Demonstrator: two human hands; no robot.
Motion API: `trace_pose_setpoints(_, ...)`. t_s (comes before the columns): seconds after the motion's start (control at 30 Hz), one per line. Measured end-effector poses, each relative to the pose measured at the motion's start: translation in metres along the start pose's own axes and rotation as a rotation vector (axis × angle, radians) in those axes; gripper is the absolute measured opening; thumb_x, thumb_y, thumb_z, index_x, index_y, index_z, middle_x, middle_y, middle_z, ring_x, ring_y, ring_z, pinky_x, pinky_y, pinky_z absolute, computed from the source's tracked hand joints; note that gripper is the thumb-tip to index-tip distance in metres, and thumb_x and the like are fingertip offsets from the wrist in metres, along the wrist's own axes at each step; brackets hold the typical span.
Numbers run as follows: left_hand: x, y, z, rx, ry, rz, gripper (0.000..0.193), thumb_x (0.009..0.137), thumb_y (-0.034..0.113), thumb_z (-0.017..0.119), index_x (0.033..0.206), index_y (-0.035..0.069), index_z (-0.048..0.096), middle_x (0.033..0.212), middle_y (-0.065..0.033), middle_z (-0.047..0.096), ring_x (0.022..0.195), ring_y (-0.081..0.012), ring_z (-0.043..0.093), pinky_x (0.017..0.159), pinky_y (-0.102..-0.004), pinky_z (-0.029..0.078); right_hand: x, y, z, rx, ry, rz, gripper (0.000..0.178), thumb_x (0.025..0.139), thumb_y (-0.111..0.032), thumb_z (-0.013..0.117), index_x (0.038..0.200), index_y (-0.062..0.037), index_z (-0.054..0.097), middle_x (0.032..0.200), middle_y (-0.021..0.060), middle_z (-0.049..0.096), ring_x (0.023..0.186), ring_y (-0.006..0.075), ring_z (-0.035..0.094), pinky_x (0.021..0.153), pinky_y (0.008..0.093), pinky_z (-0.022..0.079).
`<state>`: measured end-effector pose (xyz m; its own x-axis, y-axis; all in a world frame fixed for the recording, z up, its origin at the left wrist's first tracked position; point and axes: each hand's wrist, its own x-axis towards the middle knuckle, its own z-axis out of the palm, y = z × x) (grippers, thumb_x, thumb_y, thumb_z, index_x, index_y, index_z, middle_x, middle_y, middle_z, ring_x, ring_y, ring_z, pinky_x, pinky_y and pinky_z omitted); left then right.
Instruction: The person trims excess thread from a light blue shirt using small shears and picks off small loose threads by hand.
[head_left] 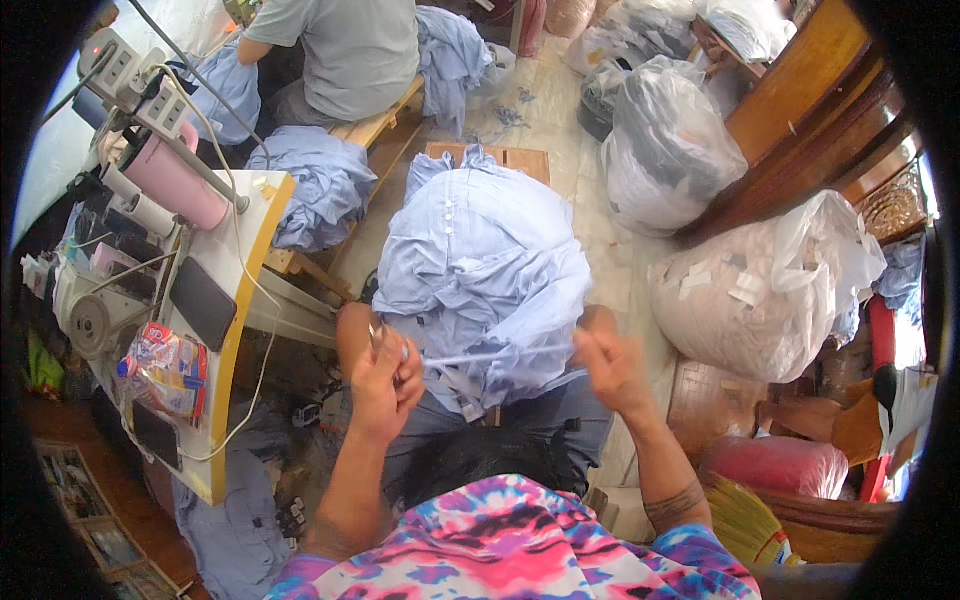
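A large heap of light-blue garments (490, 250) lies in front of me, a row of white buttons showing on its upper part. Over the heap's near edge, a narrow light-blue fabric strip (470, 357) stretches between my two hands. My left hand (385, 385) is closed at the strip's left end; a small metal tool (376, 331) sticks up from its fingers, its kind mostly hidden. At the other end my right hand (612, 372) pinches the strip, slightly smeared by motion.
A white sewing table (225, 400) on my left bears a pink tumbler (175, 180) and a phone (203, 303). Ahead, another person (345, 60) sits on a wooden bench (390, 110). Stuffed plastic bags (745, 290) stand on the right, near a broom (745, 520).
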<state>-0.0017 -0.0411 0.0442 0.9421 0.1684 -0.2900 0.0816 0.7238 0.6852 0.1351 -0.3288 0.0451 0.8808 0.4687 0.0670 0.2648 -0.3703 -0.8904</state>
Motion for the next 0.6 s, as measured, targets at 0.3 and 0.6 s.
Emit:
trace_pose_setpoints(0.3,-0.019,0.013,-0.045,0.137,0.249,0.010,0.030,0.109,0.040,0.058,0.094,0.015,0.049,0.069,0.0032,0.040,0.048,-0.0062,0.034,0.039,-0.0233,0.027,0.031,0.024,-0.036,0.096,0.245,0.065,0.039,0.110,-0.028,0.056,0.079,-0.0052,0.059,0.075,0.0003,0.058,0.066,0.0143,0.051,0.061,0.0322,0.041)
trace_pose_setpoints(0.6,-0.054,-0.005,-0.042,0.374,0.180,-0.002,0.030,0.110,0.035,0.056,0.090,0.014,0.049,0.070,0.0055,0.044,0.049,-0.0045,0.036,0.040,-0.0222,0.028,0.106,-0.024,-0.018,1.025,0.289,0.463,0.037,0.110,-0.042,0.055,0.086,-0.0136,0.048,0.073,-0.0001,0.049,0.057,0.0108,0.041,0.057,0.0288,0.041)
